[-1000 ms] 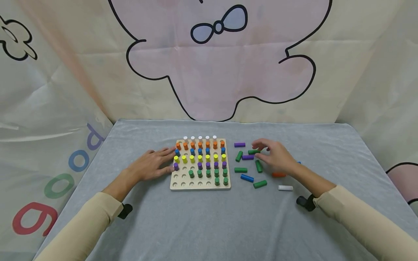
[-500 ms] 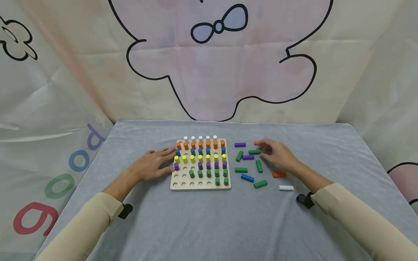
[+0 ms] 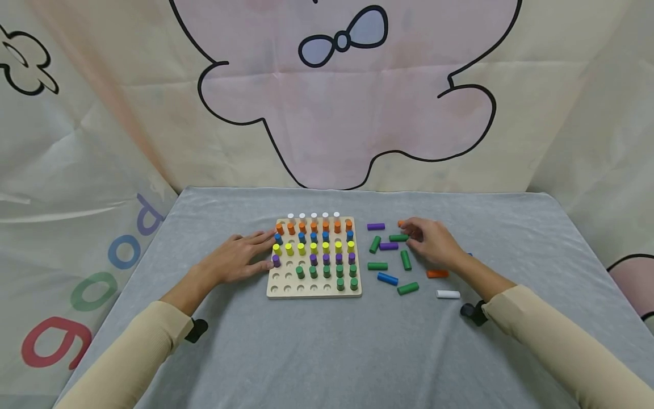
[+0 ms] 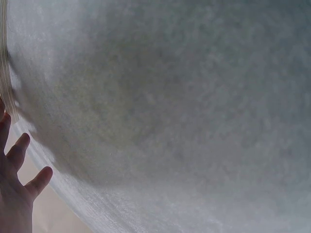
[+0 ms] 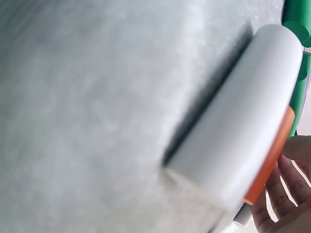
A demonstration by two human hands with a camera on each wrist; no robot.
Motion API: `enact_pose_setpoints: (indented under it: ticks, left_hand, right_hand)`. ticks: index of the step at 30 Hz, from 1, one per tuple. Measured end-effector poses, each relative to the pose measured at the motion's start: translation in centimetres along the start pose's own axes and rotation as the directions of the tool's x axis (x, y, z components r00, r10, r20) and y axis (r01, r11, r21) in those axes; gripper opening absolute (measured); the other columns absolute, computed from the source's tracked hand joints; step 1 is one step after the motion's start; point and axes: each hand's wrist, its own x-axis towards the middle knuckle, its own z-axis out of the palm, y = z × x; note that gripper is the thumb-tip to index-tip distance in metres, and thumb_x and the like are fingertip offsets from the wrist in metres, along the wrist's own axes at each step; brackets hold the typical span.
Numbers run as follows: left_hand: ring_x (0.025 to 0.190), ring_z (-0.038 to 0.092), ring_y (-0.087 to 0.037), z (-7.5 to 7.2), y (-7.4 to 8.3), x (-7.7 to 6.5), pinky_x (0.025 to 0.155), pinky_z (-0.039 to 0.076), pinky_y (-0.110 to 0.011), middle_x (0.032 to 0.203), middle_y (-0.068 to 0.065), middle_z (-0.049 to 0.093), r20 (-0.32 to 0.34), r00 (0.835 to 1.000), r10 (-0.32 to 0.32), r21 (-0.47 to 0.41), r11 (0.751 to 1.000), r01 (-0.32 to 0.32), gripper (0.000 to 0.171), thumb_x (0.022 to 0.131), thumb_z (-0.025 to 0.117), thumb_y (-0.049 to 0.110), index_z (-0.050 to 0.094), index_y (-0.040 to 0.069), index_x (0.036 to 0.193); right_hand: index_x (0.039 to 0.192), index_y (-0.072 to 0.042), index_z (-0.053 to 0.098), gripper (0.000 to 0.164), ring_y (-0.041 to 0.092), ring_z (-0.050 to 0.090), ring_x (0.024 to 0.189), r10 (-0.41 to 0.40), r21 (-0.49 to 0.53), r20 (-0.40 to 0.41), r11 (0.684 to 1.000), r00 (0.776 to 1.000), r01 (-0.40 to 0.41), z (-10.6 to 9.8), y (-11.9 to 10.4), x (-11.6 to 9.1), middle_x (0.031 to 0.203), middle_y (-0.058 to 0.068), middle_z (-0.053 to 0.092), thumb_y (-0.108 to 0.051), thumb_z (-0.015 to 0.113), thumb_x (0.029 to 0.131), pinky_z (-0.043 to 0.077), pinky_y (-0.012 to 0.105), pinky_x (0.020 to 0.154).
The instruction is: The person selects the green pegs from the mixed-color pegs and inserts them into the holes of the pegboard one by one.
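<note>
A light wooden pegboard (image 3: 306, 291) stands on the cloth, with rows of white, orange, blue, yellow, purple and green pegs upright in its holes. My left hand (image 3: 236, 258) rests at the board's left edge, fingers spread; the left wrist view shows those fingers (image 4: 41, 182) extended. Among loose pegs to the board's right is my right hand (image 3: 431, 241), its fingers bent, close to the end of a green peg (image 3: 398, 238). An orange peg (image 3: 401, 223) shows just past its fingertips, partly covered. Whether anything is pinched there is hidden.
Purple pegs (image 3: 376, 226), other green pegs (image 3: 377, 266), a blue peg (image 3: 388, 279), an orange peg (image 3: 437, 274) and a white peg (image 3: 448, 294) lie loose right of the board. Grey cloth (image 3: 327, 352) covers the table; a printed curtain (image 3: 327, 142) hangs behind.
My right hand has shifted slightly to the right and its fingers have drawn in from over the green peg, revealing the orange peg's end. The left hand and board look unchanged.
</note>
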Motion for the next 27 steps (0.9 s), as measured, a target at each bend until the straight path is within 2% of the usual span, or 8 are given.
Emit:
enact_pose_setpoints:
  ticks: [6,14,19,27]
  left_hand:
    - [0.146,0.03,-0.033,0.0,0.0,0.0,0.105,0.034,-0.065,0.162,-0.007,0.027,0.002,1.0,0.001,-0.002,1.0,-0.001,0.074,0.099,0.048,0.059,0.037,0.011,0.154]
    - [0.146,0.031,-0.033,0.0,0.0,0.0,0.105,0.034,-0.065,0.162,-0.007,0.028,-0.002,1.0,0.002,0.001,1.0,-0.002,0.074,0.099,0.048,0.059,0.037,0.011,0.154]
    - [0.146,0.031,-0.033,0.0,0.0,0.0,0.105,0.034,-0.065,0.162,-0.007,0.028,-0.002,1.0,0.001,0.005,1.0,-0.001,0.074,0.099,0.047,0.059,0.038,0.011,0.154]
    - [0.147,0.03,-0.033,-0.1,0.0,0.0,0.105,0.033,-0.065,0.162,-0.007,0.027,0.006,1.0,-0.002,-0.003,1.0,0.002,0.074,0.099,0.047,0.059,0.037,0.011,0.154]
  right_hand:
    - [0.117,0.002,0.066,0.028,0.028,0.065,0.092,-0.008,0.0,-0.009,1.0,1.0,0.008,-0.2,0.0,0.0,0.1,0.013,0.07,0.004,0.069,0.089,0.052,0.047,0.081]
    - [0.122,0.0,0.065,0.032,0.03,0.065,0.096,0.02,0.01,0.003,1.0,1.0,-0.02,-1.2,0.0,-0.4,0.107,0.016,0.07,0.005,0.066,0.09,0.053,0.049,0.084]
    - [0.119,0.002,0.065,0.03,0.032,0.066,0.097,0.006,0.005,-0.012,1.0,1.0,-0.006,-1.8,0.0,-0.7,0.107,0.017,0.07,0.005,0.067,0.089,0.052,0.051,0.084]
    - [0.118,0.002,0.065,0.029,0.028,0.066,0.092,-0.034,0.008,-0.045,0.999,0.998,0.034,-2.5,-0.2,-1.0,0.102,0.014,0.071,0.004,0.069,0.089,0.054,0.048,0.079]
